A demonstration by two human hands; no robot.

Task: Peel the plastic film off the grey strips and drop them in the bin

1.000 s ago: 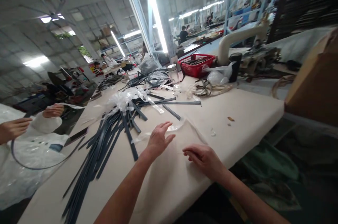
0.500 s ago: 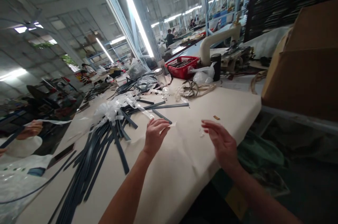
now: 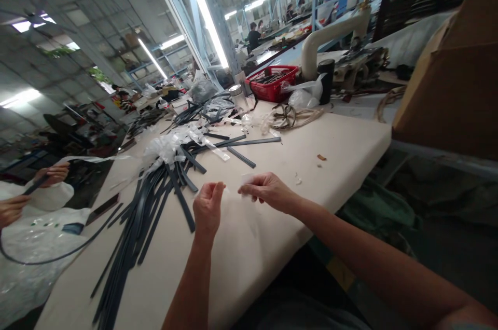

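Note:
My right hand [image 3: 272,192] is closed in a pinch on a small piece of clear plastic film [image 3: 246,178] above the table. Just left of it, my left hand [image 3: 207,209] is closed too, thumb pressed to fingertips; a faint whitish bit shows at the tips, too small to name. A gap separates the two hands. Many dark blue-grey strips [image 3: 148,216] lie in a loose bundle left of my left hand. On their upper ends rests a heap of crumpled clear film [image 3: 167,146]. One short dark strip [image 3: 241,157] lies apart beyond my hands.
A pale-covered table [image 3: 334,143] holds a red basket [image 3: 272,88], a metal-lidded jar [image 3: 237,94], a coil of tan strips [image 3: 288,116] and small scraps. At left, a co-worker's hands [image 3: 54,174] hold a dark strip and film. A cardboard box [image 3: 447,91] stands at right.
My right hand has come left from the table's right side and now pinches the film that was at my left hand's fingertips. My left hand has moved slightly left and down.

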